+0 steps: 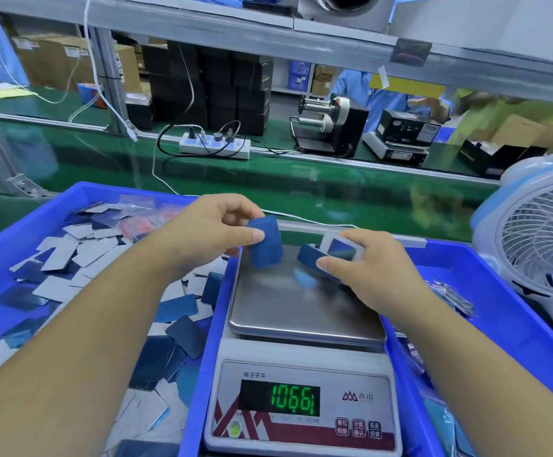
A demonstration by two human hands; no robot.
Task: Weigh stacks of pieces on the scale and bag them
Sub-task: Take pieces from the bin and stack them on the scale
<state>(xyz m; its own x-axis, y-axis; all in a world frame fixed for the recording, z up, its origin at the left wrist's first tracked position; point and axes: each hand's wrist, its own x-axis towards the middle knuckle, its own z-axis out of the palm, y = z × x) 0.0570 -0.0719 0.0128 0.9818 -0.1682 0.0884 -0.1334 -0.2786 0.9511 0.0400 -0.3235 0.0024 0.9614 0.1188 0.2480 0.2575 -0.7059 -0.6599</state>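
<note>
At frame centre, over the scale (pixel 304 311), our left hand (pixel 216 232) pinches a blue stack (pixel 267 247) upright on the pan; our right hand (pixel 367 268) grips another stack (pixel 311 258) just beside it.

Landmark: the scale (pixel 304 351). Its steel pan (pixel 295 311) is bare across the near half; you have room to come down there. The far edge is taken: your left hand (pixel 209 235) holds a blue stack (pixel 266 244) over the far-left corner; your right hand (pixel 370 268) grips a second stack (pixel 311 258) at the far-right corner. Left of the scale, a blue bin (pixel 21 225) full of loose pieces (pixel 71 258); its wall touches the scale. Right of it, another blue bin (pixel 486 278) holding bags (pixel 449 295); beyond that a fan (pixel 538 242) blocks the right flank. Behind the scale, a white cable (pixel 301 219) crosses.
</note>
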